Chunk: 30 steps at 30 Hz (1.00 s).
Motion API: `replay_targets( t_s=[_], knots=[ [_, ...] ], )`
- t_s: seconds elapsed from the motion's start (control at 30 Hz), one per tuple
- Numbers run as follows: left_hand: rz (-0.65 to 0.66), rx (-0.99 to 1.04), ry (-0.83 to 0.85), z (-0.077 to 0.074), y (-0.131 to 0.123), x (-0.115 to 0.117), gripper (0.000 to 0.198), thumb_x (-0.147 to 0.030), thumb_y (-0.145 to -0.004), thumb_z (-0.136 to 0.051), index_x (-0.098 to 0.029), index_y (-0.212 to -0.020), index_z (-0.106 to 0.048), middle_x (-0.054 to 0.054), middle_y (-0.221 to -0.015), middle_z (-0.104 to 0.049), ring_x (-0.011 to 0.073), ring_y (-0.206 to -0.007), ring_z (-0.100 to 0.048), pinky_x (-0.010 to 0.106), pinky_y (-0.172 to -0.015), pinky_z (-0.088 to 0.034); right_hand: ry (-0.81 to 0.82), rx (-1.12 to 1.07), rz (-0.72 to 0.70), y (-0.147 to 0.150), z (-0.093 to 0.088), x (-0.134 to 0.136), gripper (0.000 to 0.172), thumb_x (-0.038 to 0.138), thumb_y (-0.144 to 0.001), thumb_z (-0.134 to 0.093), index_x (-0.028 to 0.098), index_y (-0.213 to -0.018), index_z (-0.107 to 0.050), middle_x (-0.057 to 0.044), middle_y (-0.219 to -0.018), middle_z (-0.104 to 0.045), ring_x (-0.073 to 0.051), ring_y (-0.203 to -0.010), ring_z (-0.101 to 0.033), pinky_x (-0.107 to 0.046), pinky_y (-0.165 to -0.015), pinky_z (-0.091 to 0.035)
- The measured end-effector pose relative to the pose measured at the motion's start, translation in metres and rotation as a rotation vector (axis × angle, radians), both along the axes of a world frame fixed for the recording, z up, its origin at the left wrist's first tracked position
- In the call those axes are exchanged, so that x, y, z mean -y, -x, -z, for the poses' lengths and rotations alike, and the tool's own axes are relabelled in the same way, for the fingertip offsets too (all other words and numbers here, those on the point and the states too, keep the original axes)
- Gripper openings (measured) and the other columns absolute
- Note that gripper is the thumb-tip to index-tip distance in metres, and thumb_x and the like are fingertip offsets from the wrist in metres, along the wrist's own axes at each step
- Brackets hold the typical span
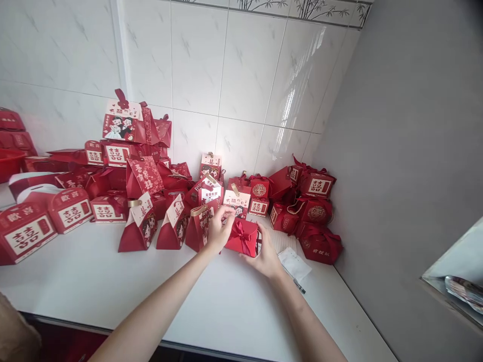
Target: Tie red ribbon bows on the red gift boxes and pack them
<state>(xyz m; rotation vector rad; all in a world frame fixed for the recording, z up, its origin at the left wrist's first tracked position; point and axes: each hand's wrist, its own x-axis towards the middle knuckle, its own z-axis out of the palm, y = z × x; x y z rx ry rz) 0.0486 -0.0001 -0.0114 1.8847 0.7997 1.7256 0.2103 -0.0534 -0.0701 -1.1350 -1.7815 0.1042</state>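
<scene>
A small red gift box with a dark red ribbon bow on its front is held above the white tabletop. My right hand wraps its right end, with the thumb along the lower edge. My left hand is at the box's upper left corner, its fingers bent and brought together; whatever they pinch is hidden. Just behind stands a red and cream box with a gold ribbon loop. A triangular red box sits close to the left of my left hand.
Triangular boxes and house-shaped red boxes line the left side, with more stacked behind against the tiled wall. Another pile of red boxes leans near the grey wall at right. White paper and a pen lie beside my right wrist.
</scene>
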Motion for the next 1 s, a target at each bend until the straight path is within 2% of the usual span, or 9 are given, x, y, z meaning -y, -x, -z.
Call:
replay_targets(
  t_s=[0.17, 0.27, 0.4, 0.53, 0.63, 0.7, 0.77, 0.9, 1.0],
  knots=[
    [0.111, -0.07, -0.001, 0.026, 0.002, -0.003, 0.016, -0.028, -0.082, -0.047, -0.019, -0.087, -0.059, 0.006, -0.095, -0.062, 0.0201, -0.095, -0.059, 0.034, -0.087, -0.047, 0.084, 0.023, -0.056, -0.009, 0.004, -0.003, 0.098, 0.034, -0.067, -0.073, 0.024, -0.143, -0.011, -0.017, -0.136, -0.036, -0.032, -0.124, -0.043, -0.049, -0.096, -0.044],
    [0.167, -0.179, -0.009, 0.028, 0.008, -0.001, 0.014, -0.028, -0.081, -0.05, -0.019, -0.088, -0.058, 0.009, -0.107, -0.059, 0.0216, -0.105, -0.056, 0.038, -0.096, -0.044, 0.129, 0.012, -0.097, -0.012, 0.002, -0.003, 0.1, 0.033, -0.07, -0.071, 0.025, -0.145, -0.006, -0.017, -0.141, -0.032, -0.031, -0.129, -0.037, -0.05, -0.099, -0.041],
    [0.152, -0.303, -0.054, 0.029, 0.011, -0.003, 0.022, -0.028, -0.076, -0.059, -0.019, -0.095, -0.054, 0.011, -0.116, -0.053, 0.0243, -0.112, -0.052, 0.041, -0.099, -0.043, 0.262, -0.046, -0.129, -0.014, -0.004, 0.002, 0.101, 0.035, -0.073, -0.071, 0.027, -0.146, -0.001, -0.016, -0.146, -0.027, -0.03, -0.13, -0.037, -0.05, -0.1, -0.04],
    [0.122, -0.374, -0.089, 0.033, 0.01, -0.005, 0.026, -0.025, -0.076, -0.059, -0.019, -0.1, -0.052, 0.011, -0.118, -0.051, 0.0247, -0.116, -0.05, 0.041, -0.1, -0.042, 0.373, -0.138, -0.218, -0.012, -0.012, 0.009, 0.111, 0.042, -0.066, -0.076, 0.025, -0.145, 0.001, -0.016, -0.148, -0.025, -0.028, -0.134, -0.031, -0.048, -0.102, -0.038],
    [0.112, -0.351, -0.078, 0.037, 0.009, -0.004, 0.027, -0.024, -0.077, -0.059, -0.02, -0.102, -0.048, 0.011, -0.121, -0.051, 0.0239, -0.118, -0.049, 0.042, -0.1, -0.041, 0.413, -0.221, -0.171, -0.007, -0.016, 0.012, 0.089, 0.046, -0.07, -0.071, 0.022, -0.138, -0.018, -0.018, -0.142, -0.033, -0.028, -0.125, -0.044, -0.044, -0.089, -0.05],
    [0.11, -0.314, -0.049, 0.04, 0.008, -0.005, 0.027, -0.024, -0.078, -0.059, -0.02, -0.1, -0.044, 0.012, -0.126, -0.049, 0.0235, -0.119, -0.05, 0.041, -0.098, -0.042, 0.407, -0.276, -0.087, -0.004, -0.018, 0.013, 0.059, 0.048, -0.075, -0.064, 0.02, -0.118, -0.035, -0.017, -0.13, -0.047, -0.027, -0.111, -0.056, -0.04, -0.074, -0.056],
    [0.099, -0.286, -0.028, 0.041, 0.009, -0.005, 0.02, -0.024, -0.079, -0.058, -0.021, -0.092, -0.043, 0.013, -0.129, -0.049, 0.0236, -0.119, -0.05, 0.04, -0.094, -0.045, 0.389, -0.32, -0.029, -0.002, -0.021, 0.013, 0.04, 0.049, -0.078, -0.06, 0.021, -0.097, -0.039, -0.014, -0.112, -0.058, -0.026, -0.098, -0.062, -0.036, -0.065, -0.057],
    [0.055, -0.32, -0.052, 0.04, 0.01, -0.005, 0.01, -0.023, -0.082, -0.054, -0.02, -0.077, -0.046, 0.011, -0.124, -0.052, 0.024, -0.118, -0.052, 0.039, -0.092, -0.046, 0.313, -0.351, 0.001, 0.0, -0.023, 0.014, 0.033, 0.049, -0.082, -0.054, 0.023, -0.085, -0.034, -0.01, -0.104, -0.06, -0.023, -0.087, -0.064, -0.033, -0.058, -0.055],
    [0.057, -0.339, -0.052, 0.038, 0.009, -0.002, 0.01, -0.022, -0.083, -0.052, -0.02, -0.074, -0.048, 0.01, -0.125, -0.051, 0.0233, -0.116, -0.053, 0.039, -0.093, -0.045, 0.236, -0.217, 0.042, 0.005, -0.023, 0.016, 0.033, 0.047, -0.079, -0.058, 0.023, -0.084, -0.036, -0.011, -0.11, -0.053, -0.023, -0.089, -0.062, -0.038, -0.066, -0.056]
  ],
)
